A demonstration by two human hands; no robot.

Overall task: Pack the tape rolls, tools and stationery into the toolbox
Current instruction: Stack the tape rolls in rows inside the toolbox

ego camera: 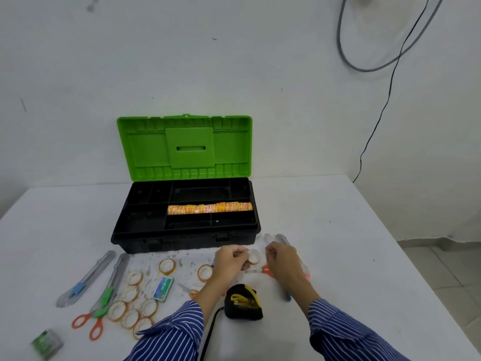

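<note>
Both hands meet just in front of the toolbox, fingers curled toward each other. The left hand (229,259) pinches a small clear tape roll (254,256) between its fingertips, and the roll sits in the gap between the two hands. The right hand (279,259) has its fingers bent in beside the roll; whether they touch the roll or grip something thin of their own cannot be told.

Just beyond the right fingers lie clear plastic-wrapped items (277,239), and under that hand something orange (266,269) shows. Below the wrists, between the two striped sleeves (169,334), sits a black and yellow tape measure (243,300) with its black strap trailing toward the person.

Left of the left fingers, two loose tape rolls (167,265) lie apart on the white table (351,256), then a green and white staple box (163,288), and farther left a cluster of more tape rolls (130,306). Small scissors (186,287) lie near the left forearm. Beyond the cluster lie orange-handled scissors (89,321), a green utility knife (113,285) and a blue utility knife (83,280), each in clear wrapping. At the near left corner lies a small green packet (46,343).

Beyond the fingers, the black toolbox (186,238) stands open, green lid (184,147) upright against the wall. In its tray, a row of orange-labelled tape rolls (209,208) fills a long middle compartment, right of centre.
</note>
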